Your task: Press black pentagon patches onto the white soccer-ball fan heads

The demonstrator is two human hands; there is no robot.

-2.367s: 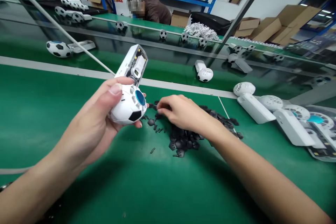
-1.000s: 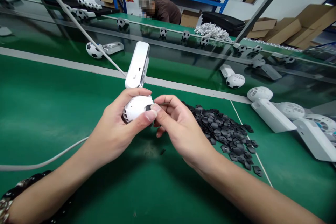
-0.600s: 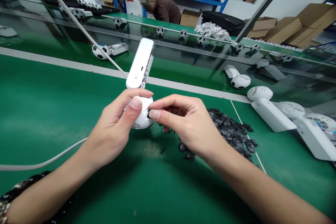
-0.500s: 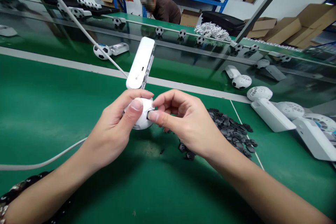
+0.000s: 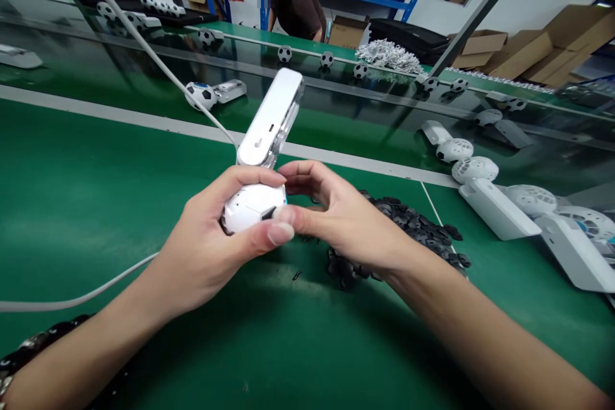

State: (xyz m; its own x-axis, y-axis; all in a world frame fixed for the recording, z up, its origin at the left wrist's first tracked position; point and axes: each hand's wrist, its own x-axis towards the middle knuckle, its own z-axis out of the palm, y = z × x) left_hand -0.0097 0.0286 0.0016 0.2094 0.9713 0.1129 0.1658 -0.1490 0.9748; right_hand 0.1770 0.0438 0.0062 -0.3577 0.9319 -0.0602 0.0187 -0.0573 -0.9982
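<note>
Your left hand (image 5: 206,227) is closed around a white soccer-ball-shaped shell (image 5: 250,208), with your fingers over its top and your thumb across its lower front, holding it above the green workbench (image 5: 96,205). A white rectangular casing (image 5: 269,118) rises from the shell, tilted up and to the right, and a white cable (image 5: 81,300) lies across the bench toward your left. Your right hand (image 5: 346,221) forms a narrow pinch at the shell, with its fingertips (image 5: 287,214) right beside 1 small black patch (image 5: 268,213) on the white surface; you cannot tell whether they are gripping it. A heap of black patches (image 5: 408,221) lies just beyond your right wrist (your hand hides part of it). Farther right, white ball-and-casing units (image 5: 494,208) rest on the bench, while a co-worker (image 5: 293,3) leans in beyond the far bench (image 5: 269,45).
</note>
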